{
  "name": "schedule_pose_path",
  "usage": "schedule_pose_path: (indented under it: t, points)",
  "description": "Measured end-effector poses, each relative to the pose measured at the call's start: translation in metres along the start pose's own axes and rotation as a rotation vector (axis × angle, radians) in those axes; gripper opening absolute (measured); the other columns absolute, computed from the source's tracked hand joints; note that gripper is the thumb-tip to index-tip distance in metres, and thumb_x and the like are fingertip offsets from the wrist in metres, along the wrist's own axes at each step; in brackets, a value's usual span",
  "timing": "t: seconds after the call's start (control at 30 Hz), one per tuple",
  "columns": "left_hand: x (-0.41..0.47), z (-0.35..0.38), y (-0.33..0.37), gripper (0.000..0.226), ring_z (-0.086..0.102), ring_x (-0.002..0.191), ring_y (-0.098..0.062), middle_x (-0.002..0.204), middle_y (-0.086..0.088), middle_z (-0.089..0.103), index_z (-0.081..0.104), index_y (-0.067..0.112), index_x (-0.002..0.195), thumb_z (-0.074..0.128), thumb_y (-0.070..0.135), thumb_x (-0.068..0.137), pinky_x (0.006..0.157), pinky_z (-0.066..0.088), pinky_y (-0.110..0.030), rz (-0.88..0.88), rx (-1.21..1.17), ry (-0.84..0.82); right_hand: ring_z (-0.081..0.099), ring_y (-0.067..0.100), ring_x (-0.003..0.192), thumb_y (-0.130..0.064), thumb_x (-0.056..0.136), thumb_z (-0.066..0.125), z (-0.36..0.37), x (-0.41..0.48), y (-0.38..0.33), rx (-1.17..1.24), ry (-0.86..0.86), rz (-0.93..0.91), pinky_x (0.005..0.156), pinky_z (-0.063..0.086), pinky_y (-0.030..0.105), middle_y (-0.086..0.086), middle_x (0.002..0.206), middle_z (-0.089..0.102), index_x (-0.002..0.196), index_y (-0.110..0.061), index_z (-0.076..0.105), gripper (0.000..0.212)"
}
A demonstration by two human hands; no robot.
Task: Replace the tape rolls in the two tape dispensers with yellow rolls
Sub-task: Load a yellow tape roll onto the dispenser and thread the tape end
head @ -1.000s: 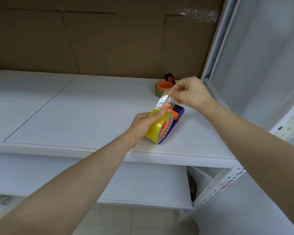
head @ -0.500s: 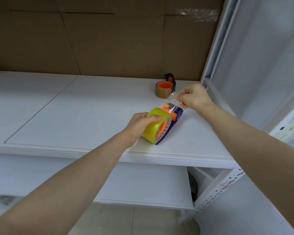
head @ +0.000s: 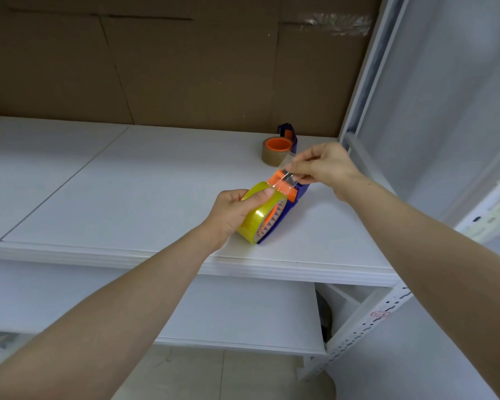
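Threading of the near dispenser (head: 293, 194) is in hand. We find it lying on the white shelf (head: 156, 183) close to the front edge, a blue body with orange parts, carrying a yellow roll (head: 259, 215). The left hand (head: 237, 210) is wrapped around the roll, thumb pressed on its top face. The right hand (head: 324, 166) has its fingertips pinched on the free end of the clear strip (head: 286, 176), which runs taut from the roll over the orange front piece.

A second dispenser (head: 287, 134) stands well apart at the back of the shelf, against the cardboard backing (head: 185, 67), with a brown roll (head: 276, 153) mounted on its orange hub. We judge that unit not yet converted.

Risks noted:
- The strip may fold and stick to itself or to the fingers if tension drops.
- A skewed pull could lay it off-centre over the front piece.
- We cannot see the cutting blade; fingers work close to where it would be.
- The dispenser sits near the shelf edge and could slide off under a hard pull.
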State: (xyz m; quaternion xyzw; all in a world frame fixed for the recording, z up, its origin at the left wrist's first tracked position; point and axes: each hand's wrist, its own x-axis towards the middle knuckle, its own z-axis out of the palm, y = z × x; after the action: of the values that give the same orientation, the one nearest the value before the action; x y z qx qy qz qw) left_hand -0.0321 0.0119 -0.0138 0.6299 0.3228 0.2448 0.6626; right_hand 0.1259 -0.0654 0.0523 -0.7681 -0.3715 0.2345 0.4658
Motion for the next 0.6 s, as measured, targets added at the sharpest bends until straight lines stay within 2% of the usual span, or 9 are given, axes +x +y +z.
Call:
schedule_pose_path:
  t: [0.07,0.17,0.23,0.3,0.37,0.43,0.5,0.6]
  points:
    - [0.0,0.001,0.0,0.025,0.064,0.05,0.0,0.055,0.009,0.069,0.066,0.015,0.073,0.067,0.039,0.08,0.054,0.052,-0.013,0.007,0.015,0.005,0.065,0.016,0.074,-0.005,0.08,0.071,0.002,-0.004,0.004,-0.008,0.024,-0.073,0.065,0.057,0.019,0.006,0.074,0.065,0.079,-0.01,0.064,0.008]
    - [0.001,0.003,-0.002,0.029,0.062,0.049,-0.002,0.054,0.007,0.067,0.065,0.013,0.068,0.068,0.039,0.079,0.052,0.051,-0.014,0.032,0.002,0.033,0.065,0.023,0.078,-0.006,0.079,0.072,0.012,-0.013,0.012,-0.132,0.137,-0.285,0.075,0.057,0.03,0.007,0.083,0.065,0.085,-0.009,0.067,0.008]
    - [0.0,0.005,-0.003,0.029,0.061,0.047,-0.003,0.051,0.007,0.066,0.064,0.013,0.065,0.069,0.037,0.08,0.051,0.05,-0.014,0.048,-0.002,0.036,0.063,0.025,0.08,-0.007,0.078,0.073,0.017,-0.016,0.017,-0.187,0.203,-0.411,0.075,0.055,0.033,0.003,0.085,0.062,0.082,-0.01,0.068,0.007]
    - [0.0,0.005,-0.003,0.028,0.061,0.048,-0.003,0.052,0.007,0.066,0.063,0.013,0.064,0.069,0.036,0.08,0.05,0.05,-0.014,0.061,0.005,0.03,0.062,0.022,0.076,-0.007,0.077,0.073,0.016,-0.016,0.02,-0.133,0.241,-0.409,0.073,0.055,0.033,0.001,0.082,0.061,0.075,-0.014,0.067,0.01]
    - [-0.001,0.006,-0.004,0.027,0.061,0.05,-0.004,0.056,0.005,0.067,0.064,0.011,0.067,0.068,0.033,0.081,0.051,0.049,-0.015,0.072,0.01,0.011,0.064,0.015,0.067,-0.005,0.079,0.071,0.012,-0.014,0.019,-0.017,0.231,-0.322,0.069,0.056,0.028,0.002,0.074,0.063,0.07,-0.018,0.063,0.017]
    - [-0.003,0.005,-0.004,0.023,0.061,0.05,-0.005,0.059,0.002,0.067,0.065,0.009,0.072,0.068,0.029,0.082,0.052,0.049,-0.016,0.066,0.002,-0.04,0.062,0.004,0.055,-0.003,0.08,0.07,0.008,-0.01,0.018,0.089,0.222,-0.242,0.064,0.055,0.022,0.001,0.065,0.062,0.07,-0.018,0.062,0.019]
    - [-0.005,0.005,-0.004,0.015,0.063,0.052,-0.01,0.066,-0.005,0.068,0.066,0.008,0.079,0.067,0.023,0.083,0.054,0.052,-0.018,0.037,-0.01,-0.123,0.06,0.0,0.052,-0.002,0.081,0.069,0.007,-0.006,0.018,0.114,0.248,-0.238,0.063,0.054,0.02,-0.003,0.063,0.062,0.068,-0.02,0.061,0.023]
    - [-0.004,0.001,0.0,0.011,0.068,0.065,-0.021,0.081,-0.015,0.071,0.068,0.008,0.091,0.064,0.016,0.085,0.071,0.055,-0.03,-0.027,0.013,-0.242,0.059,-0.003,0.056,-0.005,0.082,0.069,0.01,-0.005,0.013,0.05,0.228,-0.305,0.064,0.051,0.017,-0.008,0.067,0.061,0.069,-0.023,0.061,0.023]
